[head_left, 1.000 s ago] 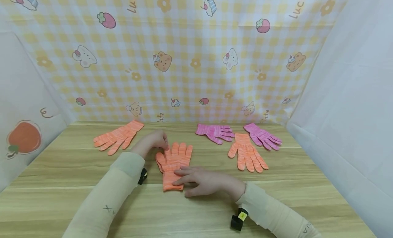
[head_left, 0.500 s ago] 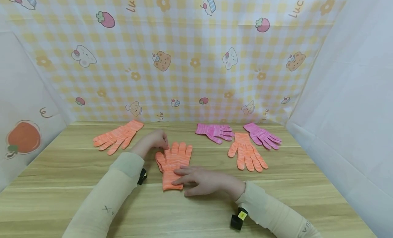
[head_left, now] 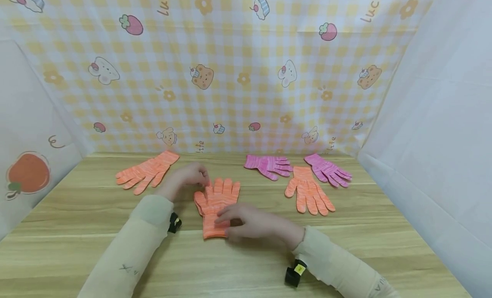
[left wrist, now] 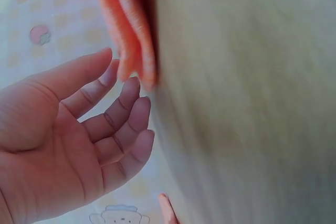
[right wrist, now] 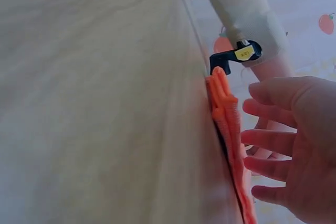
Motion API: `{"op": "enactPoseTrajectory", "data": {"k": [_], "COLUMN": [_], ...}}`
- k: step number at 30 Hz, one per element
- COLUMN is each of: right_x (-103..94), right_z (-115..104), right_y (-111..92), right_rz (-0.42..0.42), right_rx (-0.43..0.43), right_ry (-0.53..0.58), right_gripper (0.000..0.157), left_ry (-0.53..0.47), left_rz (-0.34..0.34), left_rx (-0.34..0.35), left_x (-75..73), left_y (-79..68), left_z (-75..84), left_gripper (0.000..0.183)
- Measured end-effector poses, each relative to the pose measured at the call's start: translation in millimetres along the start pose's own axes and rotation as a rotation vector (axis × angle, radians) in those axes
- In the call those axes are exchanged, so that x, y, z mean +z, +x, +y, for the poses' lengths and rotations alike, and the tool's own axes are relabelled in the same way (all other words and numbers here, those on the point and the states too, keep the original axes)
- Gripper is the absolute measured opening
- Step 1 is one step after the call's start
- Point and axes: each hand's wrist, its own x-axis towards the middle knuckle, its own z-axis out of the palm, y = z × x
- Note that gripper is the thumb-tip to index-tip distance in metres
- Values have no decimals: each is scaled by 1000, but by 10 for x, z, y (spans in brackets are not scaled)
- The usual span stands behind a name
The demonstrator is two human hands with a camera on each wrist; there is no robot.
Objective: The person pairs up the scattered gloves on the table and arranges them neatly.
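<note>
Two orange knit gloves lie stacked in the middle of the table, fingers pointing away and cuffs toward me; their layers show edge-on in both wrist views. My left hand is at the fingertip end. In the left wrist view its loosely bent fingers are right beside the tips of the orange gloves, with nothing pinched. Over the cuff end is my right hand, slightly blurred in the head view. The right wrist view has its fingers spread and relaxed, close above the gloves' upper face.
Another orange glove lies at the back left. To the right lie an orange glove and two pink gloves, one beside it and one farther right. A checked cloth hangs behind the wooden table.
My left hand has loosened from the glove fingertips and its forearm has shifted slightly left. The right hand has lifted a little, its thumb coming closer to the cuff. The gloves stay put.
</note>
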Motion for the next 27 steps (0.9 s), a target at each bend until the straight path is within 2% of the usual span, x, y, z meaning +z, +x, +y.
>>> {"op": "enactPoseTrajectory", "data": {"k": [4,8,12,15,21,24,27], "right_x": [-34,-91,-162,-218,-296,-314,-325], "right_z": [-46,-106,-163,-207,-281,-309,-325], "right_y": [79,153,219,281,426,475,529], "right_rz": [62,115,162,192,262,284,301], "right_rx": [54,121,162,180,180,194,228], "right_ry": [122,223,252,300,469,491,498], "right_gripper": [31,31,33,34,30,29,29], "left_ry": [-73,-149,-147,-134,-224,-259,-253], "left_rz": [33,81,148,200,288,339,392], "left_rx": [12,-10,-29,-54,-80,-104,-119], "left_x": [-73,-140,-197,-249,-391,-471,-544], "left_y": [-72,-157,-259,-347,-513,-613,-720], "left_z": [-63,-125,-169,-194,-245,-301,-376], "left_gripper": [14,23,36,40,42,47,49]}}
